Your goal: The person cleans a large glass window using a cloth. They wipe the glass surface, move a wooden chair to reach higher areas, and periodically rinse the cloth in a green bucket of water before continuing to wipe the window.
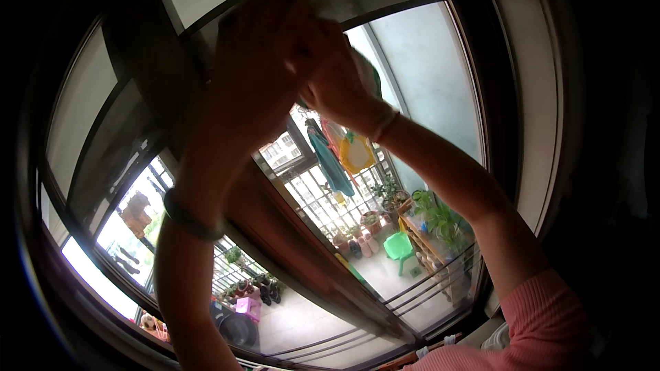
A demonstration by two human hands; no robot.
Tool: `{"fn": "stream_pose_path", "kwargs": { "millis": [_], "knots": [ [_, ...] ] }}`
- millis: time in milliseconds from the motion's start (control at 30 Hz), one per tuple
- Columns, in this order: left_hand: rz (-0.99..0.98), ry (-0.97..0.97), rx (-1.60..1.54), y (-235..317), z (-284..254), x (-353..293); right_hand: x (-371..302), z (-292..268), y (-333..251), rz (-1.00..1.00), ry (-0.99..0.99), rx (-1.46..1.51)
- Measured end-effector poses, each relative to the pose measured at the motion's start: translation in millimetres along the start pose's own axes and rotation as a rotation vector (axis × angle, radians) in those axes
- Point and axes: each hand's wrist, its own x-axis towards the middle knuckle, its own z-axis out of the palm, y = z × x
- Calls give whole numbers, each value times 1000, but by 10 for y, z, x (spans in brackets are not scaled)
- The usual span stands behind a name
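Both my arms reach up to the upper part of a dark-framed glass door [509, 89]. My left hand [258, 55], with a dark band on its wrist, is in deep shadow, and its fingers cannot be made out. Close against it, my right hand [337, 82] is bent inward with its fingers closed. Behind the right hand shows part of a soft-looking white piece with a dark green edge [366, 69], perhaps a cloth. The hands hide most of it. A light band circles my right wrist.
Beyond the glass is a balcony with hanging clothes [330, 158], a green stool [398, 247], potted plants [440, 220], several shoes [364, 244], a pink box-like stool [248, 308] and a black basin [234, 330]. A brown door post [323, 254] runs between the panes. Low rails [426, 288] cross the bottom.
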Motion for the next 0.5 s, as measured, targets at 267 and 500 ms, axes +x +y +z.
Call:
{"fn": "stream_pose_path", "kwargs": {
  "millis": [267, 500],
  "knots": [
    [-159, -673, -326, 1464, -1, -1005, -2013, -970, -484, 79, -346, 150],
    [-154, -288, -106, 637, 118, -478, -829, -283, -233, 69, 13, 133]
  ]
}}
